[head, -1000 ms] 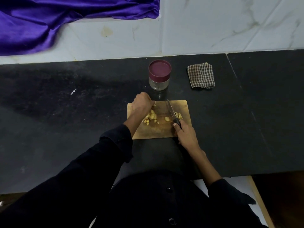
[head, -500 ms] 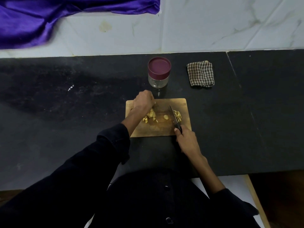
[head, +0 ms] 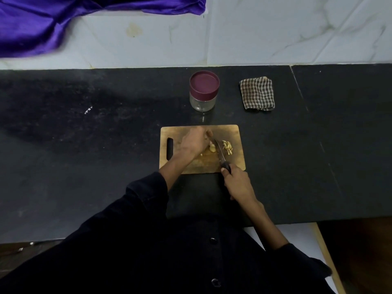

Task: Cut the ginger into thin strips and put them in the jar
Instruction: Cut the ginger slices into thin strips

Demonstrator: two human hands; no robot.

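A wooden cutting board [head: 233,132] lies on the black counter in front of me. My left hand [head: 196,141] presses down on a pale piece of ginger [head: 212,147], most of it hidden under my fingers. My right hand [head: 236,183] grips the dark handle of a knife [head: 219,152] whose blade rests against the ginger's right side. A small pile of cut ginger strips [head: 228,147] lies just right of the blade. A glass jar [head: 204,91] with a maroon lid on stands behind the board.
A folded checked cloth [head: 257,94] lies right of the jar. A purple fabric [head: 53,20] hangs over the white tiled wall at the back left. The counter's front edge [head: 318,221] runs just below my right forearm.
My left hand has drawn in over the ginger, covering the loose pieces seen before. The knife has shifted left, from beside the strip pile to against the ginger under my fingers.
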